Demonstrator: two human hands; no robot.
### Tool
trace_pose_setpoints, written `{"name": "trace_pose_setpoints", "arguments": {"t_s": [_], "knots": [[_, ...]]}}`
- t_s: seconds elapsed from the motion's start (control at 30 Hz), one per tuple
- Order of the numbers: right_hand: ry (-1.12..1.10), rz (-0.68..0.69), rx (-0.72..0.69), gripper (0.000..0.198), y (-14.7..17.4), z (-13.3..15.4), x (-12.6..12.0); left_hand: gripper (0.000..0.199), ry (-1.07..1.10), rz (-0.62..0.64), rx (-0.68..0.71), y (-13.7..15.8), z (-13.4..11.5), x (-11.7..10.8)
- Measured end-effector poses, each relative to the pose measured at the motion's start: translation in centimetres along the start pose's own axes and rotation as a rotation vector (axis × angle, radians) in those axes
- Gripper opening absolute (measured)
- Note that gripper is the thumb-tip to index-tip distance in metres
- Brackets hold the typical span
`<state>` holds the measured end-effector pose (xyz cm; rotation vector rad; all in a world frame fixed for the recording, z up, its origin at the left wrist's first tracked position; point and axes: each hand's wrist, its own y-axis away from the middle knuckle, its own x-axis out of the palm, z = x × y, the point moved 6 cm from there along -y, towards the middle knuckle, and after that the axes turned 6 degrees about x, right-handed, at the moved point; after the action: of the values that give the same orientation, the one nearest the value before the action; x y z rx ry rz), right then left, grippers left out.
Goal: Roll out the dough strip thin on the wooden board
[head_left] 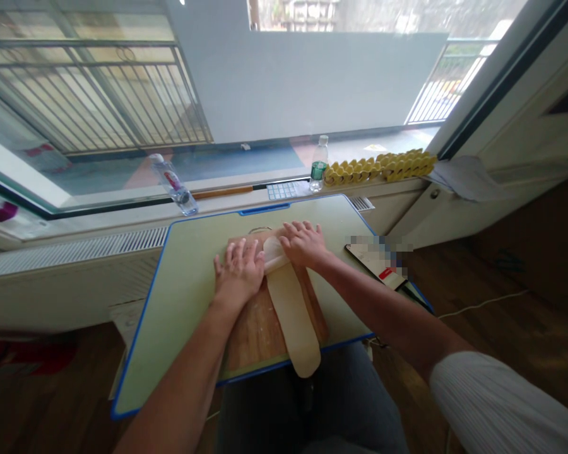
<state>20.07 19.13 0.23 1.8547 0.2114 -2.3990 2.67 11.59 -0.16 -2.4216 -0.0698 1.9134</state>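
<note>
Water bottle sits on the windowsill beyond the left hand; a second bottle stands upright past the right hand, beside yellow scalloped trays. Right of the right hand, a flat dark-edged item, partly blurred out, lies on the green table, apart from the fingers. Both hands are palm down, fingers extended rather than curled, over a pale roller; I can't see what the palms hide. Beneath it, between the hands, a long doughy strip runs nearer along the wooden board, past the table's near edge.
</note>
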Motion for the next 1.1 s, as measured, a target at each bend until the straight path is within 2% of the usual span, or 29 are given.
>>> {"name": "trace_pose_setpoints", "arguments": {"t_s": [0.1, 0.23, 0.37, 0.6, 0.83, 0.97, 1.1], "knots": [[-0.027, 0.049, 0.019, 0.062, -2.4, 0.6, 0.3, 0.06, 0.006, 0.006, -0.011, -2.1, 1.0, -0.3], [-0.07, 0.077, 0.045, 0.062, -4.8, 1.0, 0.5, 0.054, -0.038, -0.12, 0.035, -4.1, 1.5, -1.4], [-0.083, 0.088, 0.05, 0.059, -5.5, 1.1, 0.7, 0.048, -0.08, -0.199, 0.06, -4.8, 1.5, -2.2], [-0.095, 0.049, 0.086, 0.056, -2.0, 0.5, 0.2, 0.048, -0.058, -0.204, 0.034, -2.8, 0.7, -1.8], [-0.002, -0.124, 0.044, 0.058, 3.1, 0.8, -0.7, 0.049, -0.013, -0.237, 0.012, -0.1, -0.1, -1.3], [0.003, -0.094, 0.006, 0.065, 5.6, 0.9, -0.4, 0.05, -0.006, -0.258, -0.013, 1.5, -0.4, -1.1], [0.007, -0.085, 0.005, 0.07, 5.8, 0.8, -0.1, 0.052, 0.004, -0.251, -0.012, 1.9, -0.3, -0.8]]}}
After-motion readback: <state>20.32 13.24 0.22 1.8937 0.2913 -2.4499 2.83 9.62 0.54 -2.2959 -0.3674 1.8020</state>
